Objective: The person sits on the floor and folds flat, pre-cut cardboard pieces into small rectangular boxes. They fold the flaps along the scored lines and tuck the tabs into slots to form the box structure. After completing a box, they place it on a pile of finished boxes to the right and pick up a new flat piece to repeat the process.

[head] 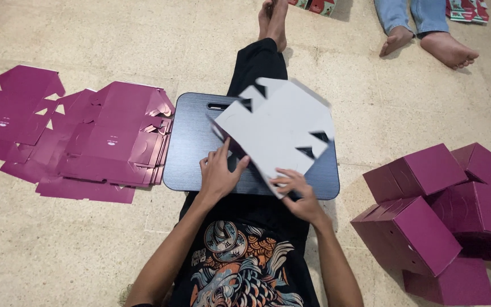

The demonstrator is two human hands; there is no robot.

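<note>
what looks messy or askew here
The folded magenta boxes on the right lie tumbled at odd angles rather than stacked. The flat sheets on the left are fanned unevenly. Nothing looks torn or spilled.

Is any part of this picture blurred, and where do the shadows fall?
Head view: the grey cardboard blank is motion-blurred along its upper edges; left hand and right hand are fairly sharp; soft shadows fall under the folded boxes; lighting is even, without glare.

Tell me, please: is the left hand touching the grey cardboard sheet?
Touching. In the head view, the left hand lies on the lower left edge of the grey cardboard sheet, fingers spread over it, with no gap visible.
</note>
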